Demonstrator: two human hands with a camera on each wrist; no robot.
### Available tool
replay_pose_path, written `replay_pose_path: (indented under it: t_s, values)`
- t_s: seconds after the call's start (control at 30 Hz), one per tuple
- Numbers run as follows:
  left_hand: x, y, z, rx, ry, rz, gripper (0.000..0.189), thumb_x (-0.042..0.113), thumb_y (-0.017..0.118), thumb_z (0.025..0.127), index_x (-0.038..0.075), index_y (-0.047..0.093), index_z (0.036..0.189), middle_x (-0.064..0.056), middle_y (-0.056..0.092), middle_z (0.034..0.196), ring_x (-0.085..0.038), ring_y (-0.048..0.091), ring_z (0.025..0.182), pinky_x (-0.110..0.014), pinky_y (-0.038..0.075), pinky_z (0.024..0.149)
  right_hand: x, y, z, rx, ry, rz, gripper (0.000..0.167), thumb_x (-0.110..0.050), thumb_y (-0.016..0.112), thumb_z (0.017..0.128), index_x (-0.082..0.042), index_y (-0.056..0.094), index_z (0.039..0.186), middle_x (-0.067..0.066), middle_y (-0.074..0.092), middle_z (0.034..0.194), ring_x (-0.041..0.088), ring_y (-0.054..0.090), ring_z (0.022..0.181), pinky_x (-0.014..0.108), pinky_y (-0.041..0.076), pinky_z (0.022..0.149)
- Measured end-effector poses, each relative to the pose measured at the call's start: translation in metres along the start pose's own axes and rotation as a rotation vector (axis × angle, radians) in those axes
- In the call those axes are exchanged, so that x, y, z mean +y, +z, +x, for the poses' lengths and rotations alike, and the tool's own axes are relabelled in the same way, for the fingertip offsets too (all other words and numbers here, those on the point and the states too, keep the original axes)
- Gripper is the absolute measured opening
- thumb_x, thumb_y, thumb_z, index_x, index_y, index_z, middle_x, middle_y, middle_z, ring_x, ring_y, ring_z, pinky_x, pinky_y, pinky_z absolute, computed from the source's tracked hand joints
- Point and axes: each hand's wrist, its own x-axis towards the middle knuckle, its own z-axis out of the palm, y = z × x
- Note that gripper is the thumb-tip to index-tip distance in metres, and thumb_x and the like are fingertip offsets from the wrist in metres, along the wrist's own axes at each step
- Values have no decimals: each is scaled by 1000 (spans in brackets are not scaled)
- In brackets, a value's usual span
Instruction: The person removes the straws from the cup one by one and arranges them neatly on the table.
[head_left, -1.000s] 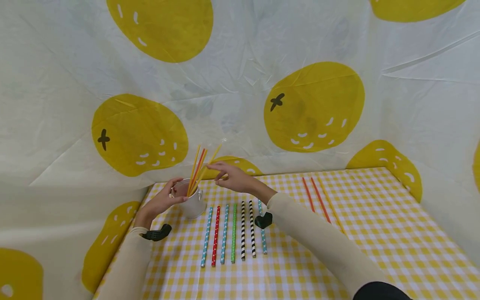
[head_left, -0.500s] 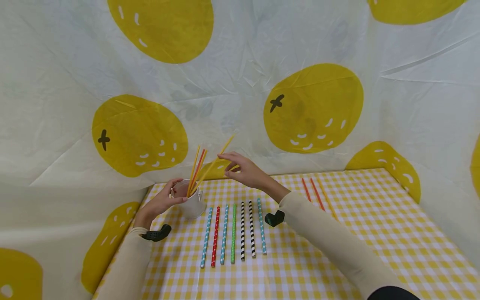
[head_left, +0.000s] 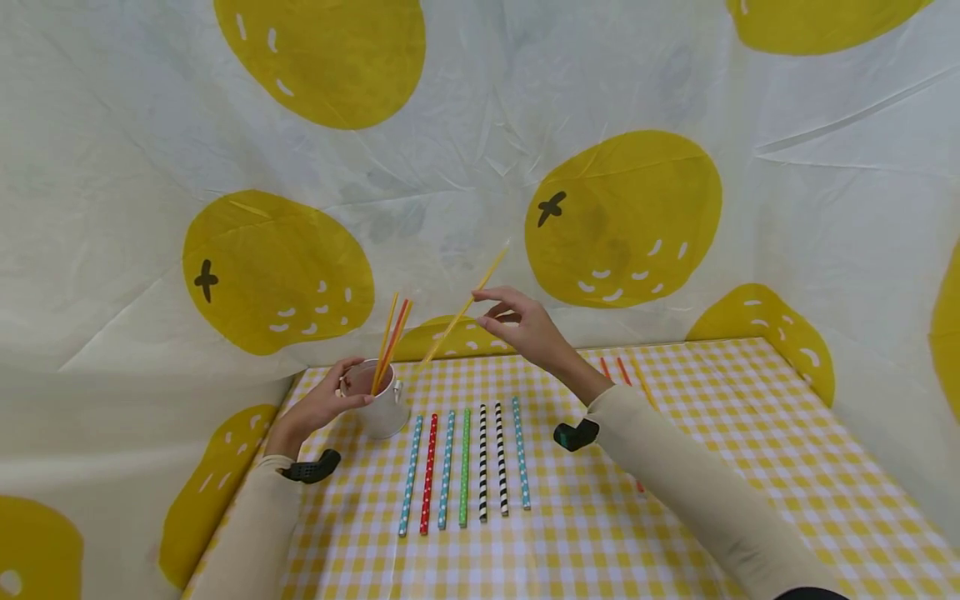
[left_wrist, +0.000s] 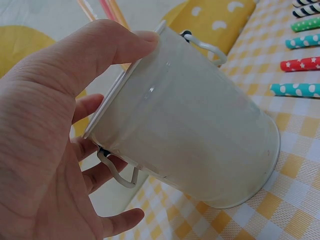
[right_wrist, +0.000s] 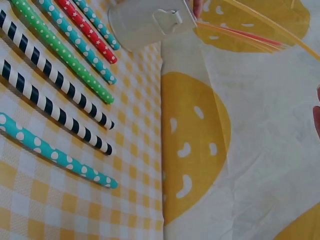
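My left hand (head_left: 318, 408) grips the rim of a small white metal bucket (head_left: 385, 419), which stands on the checked cloth. In the left wrist view the thumb lies at the rim and the other fingers go behind the bucket (left_wrist: 195, 120). A few thin yellow, orange and red straws (head_left: 386, 346) lean inside it. Right of the bucket, my right hand (head_left: 528, 327) pinches a thin yellow straw (head_left: 492, 267) in the air, slanted and apart from the bucket. In the right wrist view, that yellow straw (right_wrist: 280, 25) crosses the top right, with only fingertips (right_wrist: 317, 120) at the edge.
Several patterned paper straws lie in a row on the cloth, among them a red one (head_left: 428, 475), a green one (head_left: 465, 468) and a black-striped one (head_left: 502, 458). Red straws (head_left: 622, 371) and a yellow straw (head_left: 643, 383) lie partly behind my right forearm. A fruit-print curtain (head_left: 450, 167) hangs behind.
My right hand has moved up and to the right, drawing the yellow straw out of the bucket. The left hand and the bucket have stayed in place.
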Motion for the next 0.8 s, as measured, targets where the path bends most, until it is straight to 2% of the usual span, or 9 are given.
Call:
replay_pose_path:
  t_s: [0.1, 0.23, 0.33, 0.53, 0.8]
  values:
    - [0, 0, -1, -1, -1, -1, 77, 28, 68, 100, 18, 21, 160, -20, 30, 140, -39, 29, 130, -55, 34, 98, -3, -6, -4, 75, -1, 20, 38, -14, 68, 99, -16, 64, 136, 4, 62, 134, 25, 64, 107, 49, 50, 99]
    - [0, -1, -1, -8, 14, -5, 81, 29, 68, 99, 13, 18, 161, -22, 27, 147, -42, 27, 135, -57, 35, 100, -17, -12, -11, 153, 10, 27, 34, -8, 67, 98, -6, 66, 132, 14, 64, 128, 33, 63, 105, 51, 51, 98]
    - [-1, -1, -1, -8, 17, -15, 83, 30, 70, 98, 12, 18, 161, -22, 28, 146, -41, 28, 134, -57, 35, 100, -26, -15, -15, 194, 24, 32, 30, -5, 68, 97, -2, 67, 127, 18, 65, 124, 37, 63, 103, 45, 53, 95]
    - [-3, -2, 0, -8, 8, -20, 82, 33, 70, 98, 15, 20, 160, -20, 29, 141, -40, 30, 130, -54, 36, 98, -23, -20, -17, 271, 57, 80, 24, -4, 70, 95, 1, 69, 119, 19, 68, 119, 39, 62, 101, 26, 54, 88]
    - [1, -1, -3, -13, 4, -33, 85, 32, 71, 97, 15, 17, 161, -23, 21, 157, -45, 24, 142, -64, 33, 106, -16, -26, -18, 315, 90, 114, 23, -5, 73, 94, 6, 67, 113, 22, 67, 111, 40, 64, 94, 24, 55, 78]
